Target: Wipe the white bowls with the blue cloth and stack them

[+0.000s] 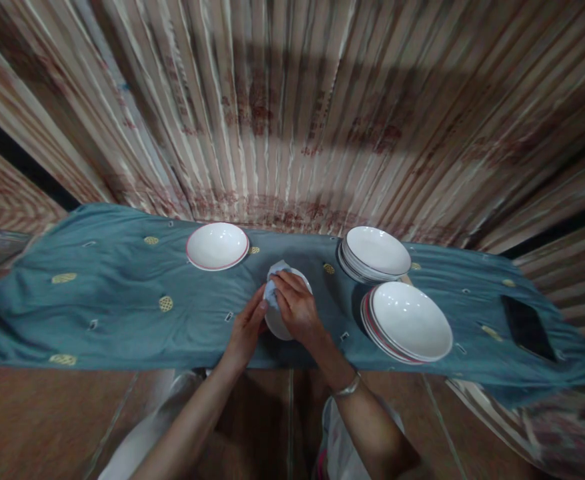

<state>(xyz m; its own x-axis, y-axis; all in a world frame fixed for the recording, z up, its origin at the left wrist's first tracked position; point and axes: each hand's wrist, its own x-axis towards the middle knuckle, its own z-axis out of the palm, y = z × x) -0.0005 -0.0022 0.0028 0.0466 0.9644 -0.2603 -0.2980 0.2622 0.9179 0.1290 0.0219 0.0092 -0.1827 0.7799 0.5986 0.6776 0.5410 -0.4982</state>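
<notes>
A white plate point(278, 325) is held tilted above the middle of the table, partly covered by my hands. At its left edge my left hand point(249, 321) is closed, gripping the rim. My right hand point(296, 303) presses a pale blue cloth point(274, 293) against the plate's upper left part, its fingers closed over the cloth. Part of the cloth sticks out above my fingers. The plate's underside and my left fingertips are hidden.
A red-rimmed plate point(217, 247) lies at the back left. Two stacks of white plates stand on the right, a rear stack point(376, 252) and a front stack point(412, 321). Farther right is a black phone point(528, 327). A teal cloth point(122, 300) covers the table; a pleated curtain point(292, 120) hangs behind.
</notes>
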